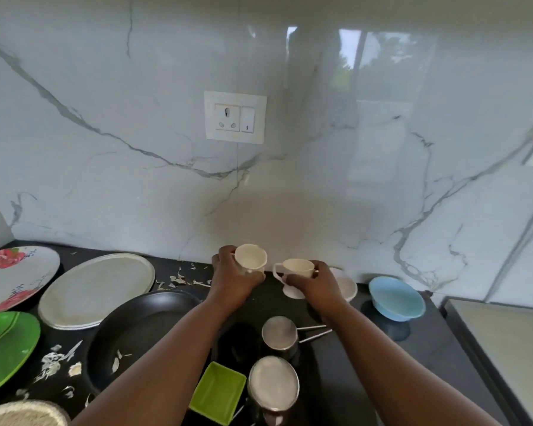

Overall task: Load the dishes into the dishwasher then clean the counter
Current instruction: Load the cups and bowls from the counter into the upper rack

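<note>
Left hand (234, 276): wrapped around a cream cup (250, 259), lifted clear of the black counter (382, 348) near the wall.
Right hand (313, 284): gripping a second cream cup (297, 267) above its saucer (346, 285), likely gathering both for the dishwasher.
Counter: plates and peel scraps (182, 279) remain.

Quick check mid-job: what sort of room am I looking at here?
Most likely a home kitchen: a black counter strewn with plates and steel pots, a marble-look backsplash with a wall socket, and cream cups in both hands.
</note>
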Tool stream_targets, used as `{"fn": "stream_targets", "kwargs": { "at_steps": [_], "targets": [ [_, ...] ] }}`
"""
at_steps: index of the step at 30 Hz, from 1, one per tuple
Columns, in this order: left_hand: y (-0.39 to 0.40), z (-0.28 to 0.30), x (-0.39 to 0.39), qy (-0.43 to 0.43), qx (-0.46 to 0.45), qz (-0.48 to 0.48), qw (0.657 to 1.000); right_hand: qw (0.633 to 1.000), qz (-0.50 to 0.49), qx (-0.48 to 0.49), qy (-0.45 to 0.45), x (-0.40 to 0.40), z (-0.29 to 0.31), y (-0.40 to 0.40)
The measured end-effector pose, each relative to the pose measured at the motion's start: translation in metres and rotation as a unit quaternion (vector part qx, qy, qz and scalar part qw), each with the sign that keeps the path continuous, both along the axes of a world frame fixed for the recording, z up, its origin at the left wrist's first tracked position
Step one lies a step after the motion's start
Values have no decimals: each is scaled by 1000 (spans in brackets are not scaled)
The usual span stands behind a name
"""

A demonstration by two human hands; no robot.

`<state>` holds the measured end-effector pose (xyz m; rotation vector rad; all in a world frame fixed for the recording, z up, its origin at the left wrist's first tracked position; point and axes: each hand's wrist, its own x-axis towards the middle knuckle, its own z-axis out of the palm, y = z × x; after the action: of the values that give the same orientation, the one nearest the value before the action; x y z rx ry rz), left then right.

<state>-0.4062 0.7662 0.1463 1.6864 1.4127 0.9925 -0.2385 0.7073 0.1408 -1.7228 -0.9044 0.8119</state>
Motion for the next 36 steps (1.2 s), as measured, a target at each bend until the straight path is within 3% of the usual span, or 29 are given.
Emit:
{"fn": "stream_targets", "kwargs": {
  "at_steps": [5, 9, 14, 20, 26, 29, 31, 34, 36],
  "targets": [
    [-62, 41, 29, -43, 35, -112, 992, 960, -51, 57, 271, 28, 50, -100],
    [-122, 65, 74, -92, 1, -234, 968, 921, -93, 113, 361, 48, 71, -195],
    [-232, 67, 139, -109, -64, -378, 917, 898, -228, 149, 345, 81, 64, -323],
    [-381, 36, 202, -76, -138, -502, 850, 816, -390, 201, 378, 104, 33, -494],
    [-545, 5, 253, -9, -150, -622, 768, 738, -508, 249, 367, 108, -6, -676],
    [-633, -23, 272, 34, -140, -656, 741, 704, -569, 210, 371, 107, -40, -774],
    [-689, -50, 281, 94, -87, -685, 717, 683, -603, 164, 378, 103, -70, -837],
    [-750, -94, 285, 203, -9, -726, 657, 677, -631, 70, 372, 88, -112, -912],
    [-772, -122, 285, 281, 57, -747, 600, 683, -637, -2, 356, 78, -135, -948]
  ]
}}
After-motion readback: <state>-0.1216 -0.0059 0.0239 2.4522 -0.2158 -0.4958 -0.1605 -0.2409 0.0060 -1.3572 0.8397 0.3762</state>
